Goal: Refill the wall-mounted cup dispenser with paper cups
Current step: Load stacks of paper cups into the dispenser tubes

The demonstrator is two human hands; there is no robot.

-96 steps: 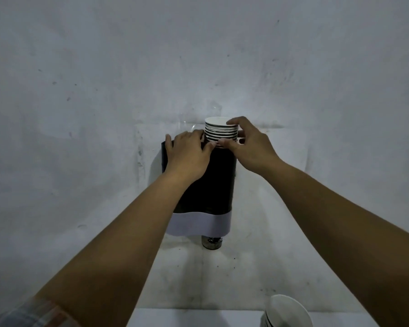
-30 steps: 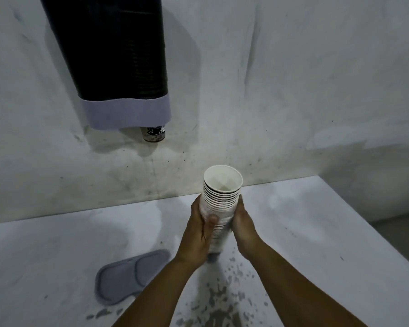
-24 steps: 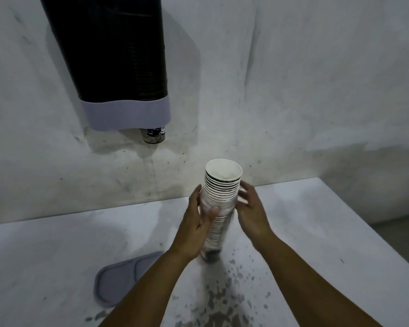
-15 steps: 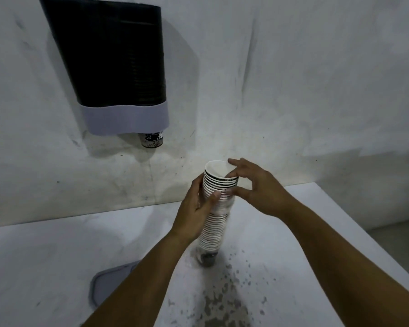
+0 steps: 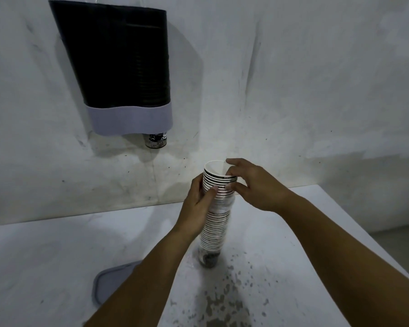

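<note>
2 hands on the stack standing on the tabletop: left hand grips its side, right hand pinches the top cups. Dispenser has 1 cup poking out, so refill looks partway done.

I see a tall stack of paper cups standing upright on the white bench, its base among dark specks on the surface. My left hand grips the stack on its left side below the rims, thumb across the front. My right hand pinches the uppermost cups at the stack's right, fingers at the top rim. Up and to the left of the stack, the black cup dispenser hangs on the wall, with a pale lower band and one printed cup protruding beneath. A grey lid lies flat on the bench, below and left of the stack.
</note>
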